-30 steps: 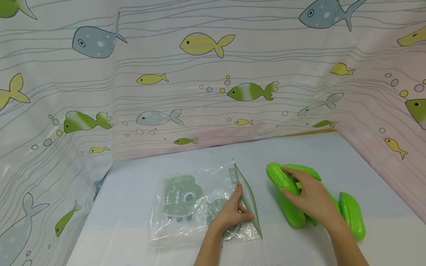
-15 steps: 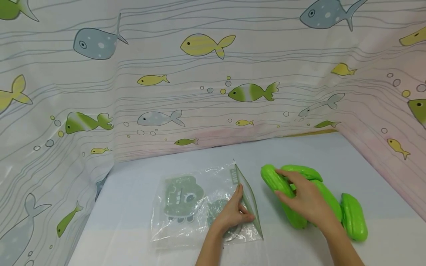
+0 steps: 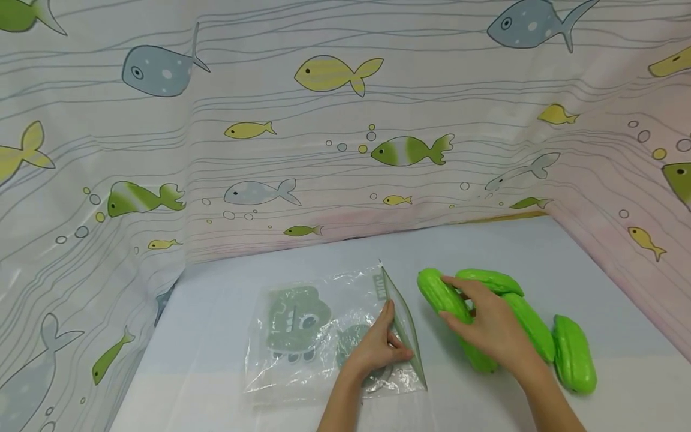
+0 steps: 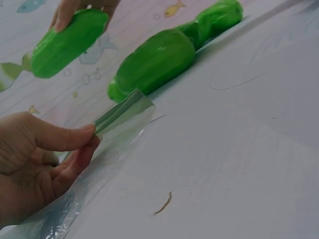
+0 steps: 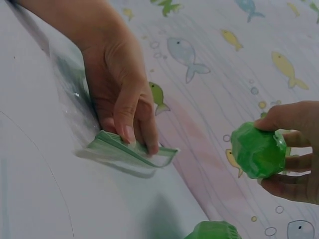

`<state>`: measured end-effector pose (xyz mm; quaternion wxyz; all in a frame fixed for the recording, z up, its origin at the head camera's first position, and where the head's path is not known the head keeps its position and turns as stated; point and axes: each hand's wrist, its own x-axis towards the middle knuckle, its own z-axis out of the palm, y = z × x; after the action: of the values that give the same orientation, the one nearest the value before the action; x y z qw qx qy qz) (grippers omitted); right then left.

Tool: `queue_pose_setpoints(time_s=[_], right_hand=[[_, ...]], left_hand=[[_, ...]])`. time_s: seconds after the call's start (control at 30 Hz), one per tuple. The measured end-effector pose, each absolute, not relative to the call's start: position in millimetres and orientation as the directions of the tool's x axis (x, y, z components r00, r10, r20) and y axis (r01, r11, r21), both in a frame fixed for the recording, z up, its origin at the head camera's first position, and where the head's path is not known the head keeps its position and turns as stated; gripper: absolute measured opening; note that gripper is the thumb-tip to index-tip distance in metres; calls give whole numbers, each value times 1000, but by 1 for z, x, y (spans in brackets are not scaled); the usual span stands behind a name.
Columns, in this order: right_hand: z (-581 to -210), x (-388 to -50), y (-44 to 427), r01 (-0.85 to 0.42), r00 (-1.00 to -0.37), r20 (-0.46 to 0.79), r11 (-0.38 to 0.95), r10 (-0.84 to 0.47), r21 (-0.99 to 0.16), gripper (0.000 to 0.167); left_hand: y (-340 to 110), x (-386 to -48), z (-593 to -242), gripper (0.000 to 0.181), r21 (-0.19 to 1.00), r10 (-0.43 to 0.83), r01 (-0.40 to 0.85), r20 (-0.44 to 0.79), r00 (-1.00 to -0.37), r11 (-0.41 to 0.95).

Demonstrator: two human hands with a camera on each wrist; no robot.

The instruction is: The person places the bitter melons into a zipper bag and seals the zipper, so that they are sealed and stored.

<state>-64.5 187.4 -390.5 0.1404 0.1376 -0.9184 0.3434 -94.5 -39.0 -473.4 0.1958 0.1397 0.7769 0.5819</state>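
My left hand (image 3: 375, 345) pinches the green-edged mouth of a clear zip bag (image 3: 337, 288) printed with pale green cartoon figures, lying flat on the table. The mouth stands slightly parted in the right wrist view, where the green zip strip (image 5: 117, 147) shows by the fingers. To the right, my right hand (image 3: 493, 324) grips a bright green, ribbed, cucumber-shaped piece (image 3: 439, 294) between thumb and fingers. In the left wrist view this held piece (image 4: 70, 45) hangs above the table, apart from the bag. Part of it is hidden by the hand in the head view.
More green cucumber-shaped pieces lie around the right hand: one behind (image 3: 488, 280), one beside it (image 3: 531, 327), one beneath (image 3: 477, 358), and one farther right (image 3: 574, 355). A fish-printed curtain (image 3: 335, 162) borders the white table (image 3: 178, 360) at the back and sides.
My right hand has lifted the green piece off the pile and moved it left, closer to the bag's mouth. The left hand and the bag stay almost still.
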Motion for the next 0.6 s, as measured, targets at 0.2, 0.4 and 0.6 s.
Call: queue_pose_setpoints(time_s=[0.2, 0.4, 0.6], right_hand=[[-392, -64, 181, -353, -924, 348, 711, -161, -609, 61], [-396, -65, 175, -366, -921, 347, 705, -179, -607, 61], [-401, -66, 168, -378, -918, 343, 697, -198, -610, 62]], left_hand=[[-39, -96, -476, 110, 960, 443, -15, -144, -885, 280], [-39, -96, -475, 110, 961, 448, -20, -147, -882, 276], [-39, -96, -475, 110, 960, 456, -20, -150, -877, 279]])
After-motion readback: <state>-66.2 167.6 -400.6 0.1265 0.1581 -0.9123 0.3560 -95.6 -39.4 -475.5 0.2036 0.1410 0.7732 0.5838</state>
